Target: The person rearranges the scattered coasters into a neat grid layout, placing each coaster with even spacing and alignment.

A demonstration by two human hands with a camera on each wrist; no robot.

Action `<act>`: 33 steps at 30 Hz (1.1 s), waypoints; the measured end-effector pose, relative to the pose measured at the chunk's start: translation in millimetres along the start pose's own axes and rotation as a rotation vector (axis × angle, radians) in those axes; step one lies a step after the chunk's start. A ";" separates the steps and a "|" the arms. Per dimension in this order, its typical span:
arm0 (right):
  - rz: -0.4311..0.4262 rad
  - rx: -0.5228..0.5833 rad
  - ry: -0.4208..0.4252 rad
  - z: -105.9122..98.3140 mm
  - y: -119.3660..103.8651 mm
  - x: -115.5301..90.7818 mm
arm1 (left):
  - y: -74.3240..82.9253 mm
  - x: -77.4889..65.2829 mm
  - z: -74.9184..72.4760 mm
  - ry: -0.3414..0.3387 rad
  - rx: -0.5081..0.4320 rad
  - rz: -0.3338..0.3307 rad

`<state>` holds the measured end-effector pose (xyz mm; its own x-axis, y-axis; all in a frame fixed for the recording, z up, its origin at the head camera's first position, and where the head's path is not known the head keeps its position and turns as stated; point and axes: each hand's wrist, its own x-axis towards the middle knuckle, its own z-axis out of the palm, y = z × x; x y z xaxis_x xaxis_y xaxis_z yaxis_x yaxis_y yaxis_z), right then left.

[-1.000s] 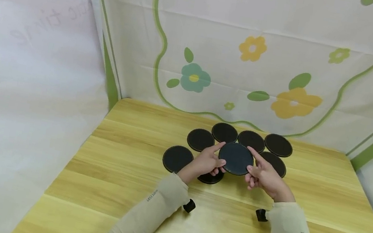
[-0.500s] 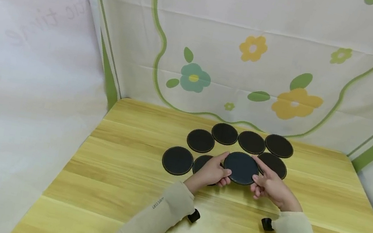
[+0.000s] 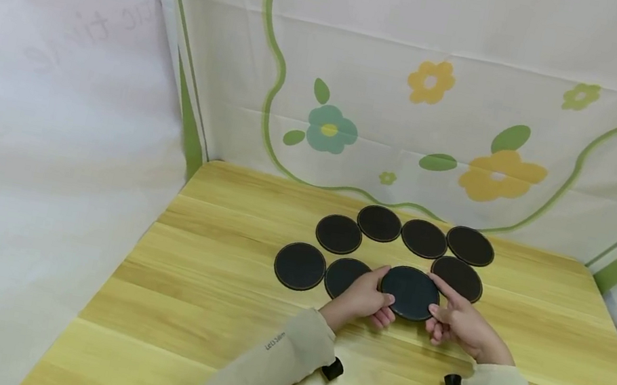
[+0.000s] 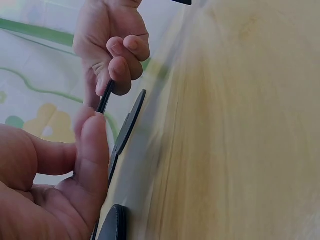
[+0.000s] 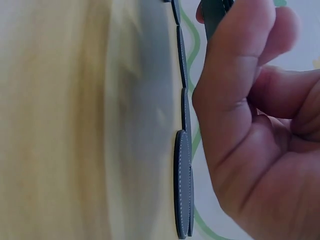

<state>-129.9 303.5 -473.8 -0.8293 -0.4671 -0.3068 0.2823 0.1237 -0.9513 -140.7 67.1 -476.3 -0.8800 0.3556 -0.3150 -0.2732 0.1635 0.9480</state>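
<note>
Balance seems to be the main point of this step, which I judge to be the careful handling of one disc (image 3: pixel 410 293) with both hands. Both sides should press with equal force, so that the disc does not tilt or slip, and the fingers should stay near its edge. It is also better to move slowly: in the head view, the left grip (image 3: pixel 364 297) covers part of one of the other discs (image 3: pixel 379 223), and a low knuckle could push that one. As for position, the disc is between the two grips and above the table (image 3: pixel 189 309), not touching it; the wrist views show the gap. The left grip is clamped on its left edge and the right grip (image 3: pixel 465 322) on its right edge, each with the index finger farther from the body and the thumb nearer. The other discs lie on the table, mostly beyond the held one and to its left.
</note>
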 end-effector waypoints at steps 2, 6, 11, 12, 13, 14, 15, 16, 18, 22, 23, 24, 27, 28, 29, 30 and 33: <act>0.005 0.006 -0.002 -0.8 3.1 -0.1 | -0.3 -0.3 1.4 -0.015 0.014 -0.015; 0.026 0.012 -0.007 -0.8 8.0 0.6 | -0.7 0.4 2.5 -0.045 0.047 -0.053; 0.063 -0.008 0.002 0.8 10.4 2.7 | -1.7 2.9 0.1 -0.081 0.075 -0.084; 0.069 -0.014 0.007 1.0 10.2 3.1 | -2.0 3.5 -0.9 -0.086 0.082 -0.088; 0.075 -0.017 0.011 1.1 9.7 3.6 | -2.3 4.1 -1.8 -0.090 0.089 -0.090; 0.080 -0.019 0.014 1.2 9.1 4.0 | -2.4 4.5 -2.7 -0.092 0.094 -0.092; 0.081 -0.024 0.016 1.2 8.2 4.3 | -2.7 5.2 -3.6 -0.095 0.099 -0.094; 0.082 -0.029 0.018 1.2 7.3 4.5 | -3.0 5.7 -4.3 -0.097 0.103 -0.096; 0.090 -0.036 0.024 1.2 5.7 5.2 | -3.2 6.8 -5.2 -0.102 0.108 -0.098; 0.108 -0.050 0.035 1.4 4.1 7.2 | -3.1 7.8 -6.0 -0.105 0.110 -0.101; 0.117 -0.055 0.041 1.6 3.9 7.9 | -3.0 7.7 -6.1 -0.105 0.112 -0.103; 0.127 -0.060 0.048 1.8 3.8 8.6 | -2.9 7.8 -6.2 -0.105 0.111 -0.103; 0.156 -0.078 0.073 2.6 3.7 10.6 | -2.7 7.9 -6.5 -0.114 0.116 -0.103; 0.163 -0.087 0.084 2.9 3.6 11.2 | -2.7 8.0 -6.6 -0.119 0.117 -0.102; 0.168 -0.097 0.094 3.2 3.5 11.7 | -2.7 8.3 -6.6 -0.124 0.119 -0.100; 0.173 -0.105 0.105 3.4 3.5 12.2 | -2.7 8.3 -6.7 -0.128 0.120 -0.099; 0.181 -0.132 0.129 5.0 3.1 12.8 | -3.0 8.4 -6.8 -0.134 0.127 -0.102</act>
<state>-137.2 293.5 -480.5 -0.8281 -0.3126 -0.4654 0.3733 0.3118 -0.8737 -149.9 63.3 -481.4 -0.7883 0.4495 -0.4201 -0.2992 0.3167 0.9001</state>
